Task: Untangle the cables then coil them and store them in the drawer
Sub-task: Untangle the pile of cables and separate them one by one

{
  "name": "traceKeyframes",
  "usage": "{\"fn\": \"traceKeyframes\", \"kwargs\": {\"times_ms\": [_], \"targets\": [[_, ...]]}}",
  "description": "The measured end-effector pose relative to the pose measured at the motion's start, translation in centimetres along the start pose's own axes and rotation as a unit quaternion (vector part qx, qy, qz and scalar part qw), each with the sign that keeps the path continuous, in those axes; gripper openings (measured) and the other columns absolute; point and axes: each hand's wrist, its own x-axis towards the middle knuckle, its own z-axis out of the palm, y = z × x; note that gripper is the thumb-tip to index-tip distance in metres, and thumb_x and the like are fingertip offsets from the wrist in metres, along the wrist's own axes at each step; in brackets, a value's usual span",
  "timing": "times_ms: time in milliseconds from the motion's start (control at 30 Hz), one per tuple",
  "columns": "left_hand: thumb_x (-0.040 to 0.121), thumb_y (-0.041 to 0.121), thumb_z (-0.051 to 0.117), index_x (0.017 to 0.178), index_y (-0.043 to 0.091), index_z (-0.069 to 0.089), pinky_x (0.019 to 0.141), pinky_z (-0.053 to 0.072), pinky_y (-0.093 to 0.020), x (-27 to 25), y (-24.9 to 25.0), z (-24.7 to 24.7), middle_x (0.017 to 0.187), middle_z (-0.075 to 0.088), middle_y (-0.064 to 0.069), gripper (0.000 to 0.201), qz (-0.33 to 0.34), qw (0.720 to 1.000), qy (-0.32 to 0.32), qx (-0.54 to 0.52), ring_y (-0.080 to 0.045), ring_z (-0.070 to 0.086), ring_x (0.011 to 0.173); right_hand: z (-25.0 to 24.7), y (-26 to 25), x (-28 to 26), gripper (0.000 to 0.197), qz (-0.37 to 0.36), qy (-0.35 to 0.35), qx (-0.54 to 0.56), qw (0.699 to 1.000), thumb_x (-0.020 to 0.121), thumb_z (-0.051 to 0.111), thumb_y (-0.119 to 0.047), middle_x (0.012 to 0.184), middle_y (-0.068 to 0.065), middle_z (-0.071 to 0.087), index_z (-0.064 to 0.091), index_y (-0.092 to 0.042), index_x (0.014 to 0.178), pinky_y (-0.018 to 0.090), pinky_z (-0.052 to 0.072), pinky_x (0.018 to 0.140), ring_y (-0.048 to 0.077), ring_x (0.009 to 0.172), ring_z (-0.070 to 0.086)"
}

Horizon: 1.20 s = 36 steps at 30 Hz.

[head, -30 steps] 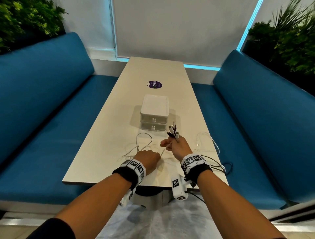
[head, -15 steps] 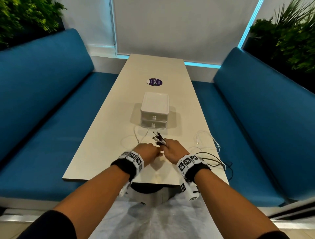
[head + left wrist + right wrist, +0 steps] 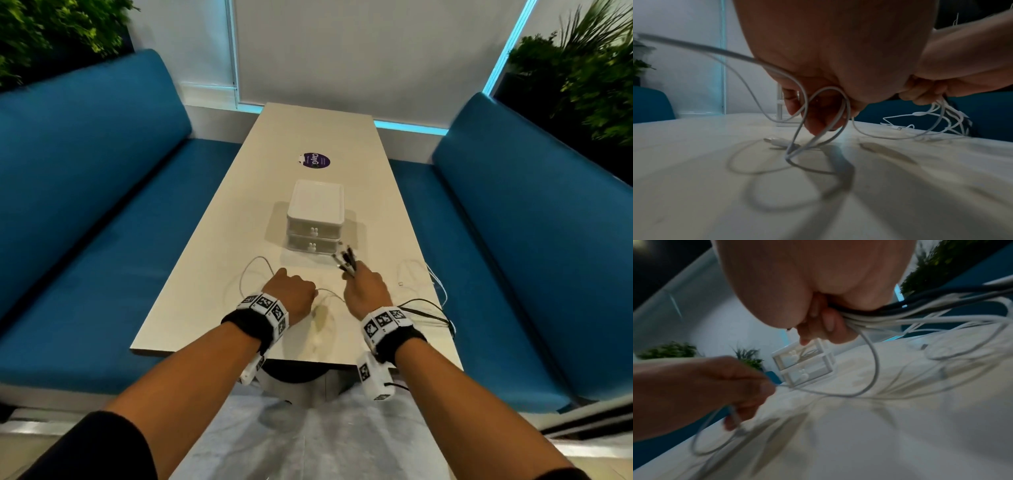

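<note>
My right hand (image 3: 364, 286) grips a bundle of black and white cables (image 3: 869, 316); their connector ends (image 3: 346, 262) stick up past my fingers, just in front of the white two-drawer box (image 3: 315, 219). Both drawers look closed. My left hand (image 3: 291, 291) is curled round a thin white cable (image 3: 826, 113) that loops down onto the table (image 3: 212, 274) and runs across to the right hand. More white cable (image 3: 424, 277) and black cable (image 3: 428, 310) trail off the table's right edge.
Blue benches (image 3: 102, 240) line both sides of the long table. A purple round sticker (image 3: 313, 161) lies beyond the drawer box. Plants (image 3: 582, 68) stand behind the benches. The table's near edge is under my wrists.
My hands came together half a second ago and have since parted. The right hand has moved right and forward with the bundle, and the white cable now stretches between the hands.
</note>
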Motion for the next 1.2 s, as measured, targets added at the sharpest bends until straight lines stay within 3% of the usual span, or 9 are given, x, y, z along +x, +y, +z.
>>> {"fn": "traceKeyframes", "kwargs": {"times_ms": [100,233,333,433,600,833,933,1100,1200], "targets": [[0.096,0.016,0.039,0.106,0.02,0.061,0.085,0.035,-0.037,0.6,1.0,-0.3,0.102,0.069,-0.003,0.025,0.01,0.999,0.032,-0.022,-0.026,0.063,0.096,1.7,-1.0,-1.2,0.028,-0.07,-0.043,0.006,0.997,0.097,0.041,-0.023,0.105,0.021,0.064,0.051,-0.012,0.121,0.044,0.05,0.08,0.041,0.097,0.06],[0.093,0.005,0.043,0.11,0.018,0.061,0.073,0.035,-0.033,0.4,0.5,-0.2,0.106,0.063,-0.006,0.028,0.009,0.994,0.036,-0.101,-0.03,0.062,0.094,2.4,-0.8,-1.3,0.026,-0.074,-0.065,0.071,0.993,0.097,0.043,-0.017,0.106,0.017,0.067,0.057,-0.01,0.118,0.036,0.045,0.075,0.036,0.097,0.06],[0.096,0.005,0.046,0.102,0.01,0.06,0.075,0.046,-0.035,0.3,-0.1,0.3,0.101,0.064,-0.01,0.016,-0.007,0.976,0.029,-0.217,-0.031,0.063,0.09,2.2,-0.7,-1.1,0.025,-0.086,-0.077,0.087,0.989,0.098,0.044,-0.018,0.107,0.011,0.067,0.059,-0.013,0.118,0.029,0.037,0.071,0.031,0.096,0.061],[0.097,0.005,0.047,0.098,0.01,0.06,0.078,0.05,-0.034,0.4,-0.4,0.2,0.099,0.066,-0.007,0.013,-0.012,0.954,0.016,-0.298,-0.025,0.063,0.088,2.0,-0.5,-1.0,0.022,-0.104,-0.081,0.067,0.989,0.099,0.045,-0.023,0.105,0.011,0.069,0.061,-0.015,0.112,0.031,0.041,0.072,0.032,0.095,0.062],[0.1,0.018,0.045,0.098,0.012,0.063,0.071,0.043,-0.031,0.2,-1.3,-0.5,0.099,0.066,-0.012,0.019,-0.015,0.97,-0.031,-0.242,-0.028,0.061,0.084,1.1,0.8,-0.9,0.023,-0.121,-0.096,-0.064,0.986,0.099,0.047,-0.033,0.097,0.016,0.066,0.054,-0.02,0.116,0.037,0.049,0.071,0.036,0.087,0.061],[0.104,0.026,0.038,0.121,0.017,0.059,0.086,0.038,-0.034,-1.3,-4.9,-0.3,0.121,0.063,-0.01,0.029,-0.035,0.994,-0.08,-0.062,-0.03,0.06,0.11,-1.7,5.7,-0.2,0.027,0.01,-0.079,-0.202,0.976,0.098,0.04,-0.018,0.107,0.017,0.062,0.05,-0.013,0.122,0.039,0.051,0.077,0.035,0.095,0.063],[0.104,0.027,0.033,0.12,0.02,0.057,0.092,0.037,-0.036,-1.1,-3.4,0.0,0.12,0.064,-0.007,0.03,-0.027,0.998,-0.052,-0.029,-0.028,0.059,0.109,-1.4,4.8,-0.1,0.024,0.061,-0.05,-0.168,0.983,0.098,0.04,-0.017,0.111,0.017,0.062,0.051,-0.008,0.117,0.039,0.05,0.08,0.035,0.099,0.062],[0.098,0.025,0.038,0.099,0.013,0.058,0.072,0.042,-0.032,-0.4,-1.3,-0.1,0.108,0.066,-0.011,0.023,-0.08,0.987,-0.078,-0.112,-0.029,0.06,0.087,-1.3,2.4,0.1,0.025,0.102,0.065,-0.03,0.992,0.1,0.039,-0.017,0.11,0.022,0.06,0.046,-0.005,0.12,0.042,0.046,0.079,0.042,0.101,0.059],[0.098,0.026,0.039,0.097,0.014,0.052,0.071,0.04,-0.031,-0.2,-1.2,0.2,0.109,0.063,-0.013,0.019,-0.096,0.978,-0.104,-0.152,-0.027,0.053,0.081,-0.8,1.5,-0.2,0.027,0.067,0.066,0.014,0.995,0.101,0.041,-0.023,0.107,0.025,0.062,0.052,-0.002,0.114,0.043,0.048,0.078,0.044,0.096,0.059]]}}
